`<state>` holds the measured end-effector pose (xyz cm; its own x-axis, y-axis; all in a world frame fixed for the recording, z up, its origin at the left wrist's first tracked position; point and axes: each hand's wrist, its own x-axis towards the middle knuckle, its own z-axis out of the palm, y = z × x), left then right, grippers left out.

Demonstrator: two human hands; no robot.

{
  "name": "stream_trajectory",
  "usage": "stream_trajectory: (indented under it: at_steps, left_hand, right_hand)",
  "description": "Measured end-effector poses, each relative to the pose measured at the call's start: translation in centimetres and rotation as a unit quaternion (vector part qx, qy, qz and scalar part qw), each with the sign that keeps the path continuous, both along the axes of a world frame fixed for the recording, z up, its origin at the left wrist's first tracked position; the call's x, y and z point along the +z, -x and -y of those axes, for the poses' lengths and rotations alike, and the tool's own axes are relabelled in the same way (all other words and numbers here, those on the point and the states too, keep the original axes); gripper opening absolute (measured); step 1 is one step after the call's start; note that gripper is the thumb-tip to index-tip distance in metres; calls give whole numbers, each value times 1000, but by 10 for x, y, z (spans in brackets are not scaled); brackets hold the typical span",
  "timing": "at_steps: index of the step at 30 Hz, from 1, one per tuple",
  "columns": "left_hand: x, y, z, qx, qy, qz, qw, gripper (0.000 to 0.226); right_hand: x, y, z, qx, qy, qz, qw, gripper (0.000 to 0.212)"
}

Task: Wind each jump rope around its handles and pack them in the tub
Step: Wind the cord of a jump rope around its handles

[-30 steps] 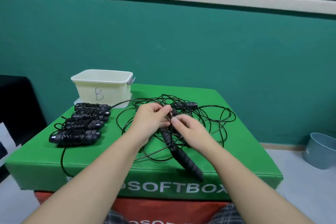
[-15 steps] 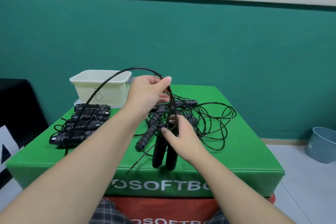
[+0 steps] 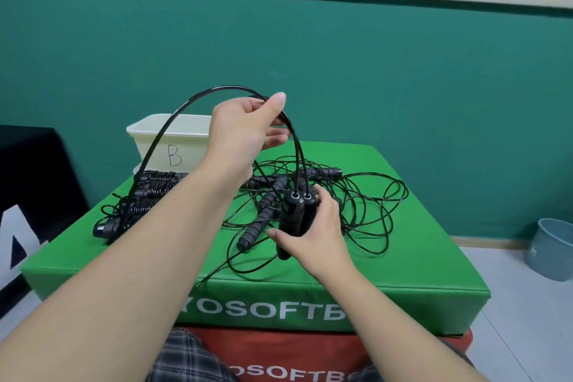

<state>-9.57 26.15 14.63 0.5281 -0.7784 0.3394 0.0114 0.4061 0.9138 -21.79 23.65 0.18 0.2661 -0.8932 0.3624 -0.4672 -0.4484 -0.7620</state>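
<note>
The right hand (image 3: 313, 226) grips the paired handles (image 3: 296, 214) upright over the bench (image 3: 434, 273), while the left hand (image 3: 245, 130), directly above them, pinches the rope (image 3: 173, 133) arching leftward, seemingly toward the wound bundles (image 3: 139, 205) by the tub (image 3: 155, 133).

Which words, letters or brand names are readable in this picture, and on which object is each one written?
"B": handwritten on the front wall of the white tub.
"OSOFTB": white print on the front face of the green soft box; the arms cut off both ends.
"OSOFTB": white print on the red box below, also cut off.
No other text can be read.
</note>
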Motion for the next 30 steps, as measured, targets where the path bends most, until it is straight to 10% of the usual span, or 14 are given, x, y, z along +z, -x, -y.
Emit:
stream_trajectory:
  at_steps: [9, 16, 25, 30]
  left_hand:
    - [-5, -21, 0, 23, 1, -63, 998, 19]
    - [-50, -36, 0, -59, -167, 29, 984, 20]
    - [-106, 2, -31, -221, -184, 13, 958, 26]
    - [-122, 5, -36, -155, -159, -40, 974, 25]
  right_hand:
    - [-2, 1, 0, 17, -84, 54, 995, 48]
    - [5, 9, 6, 78, -159, 107, 978, 17]
    - [12, 3, -3, 198, -240, 96, 945, 53]
    - [7, 1, -8, 188, -196, 40, 962, 54]
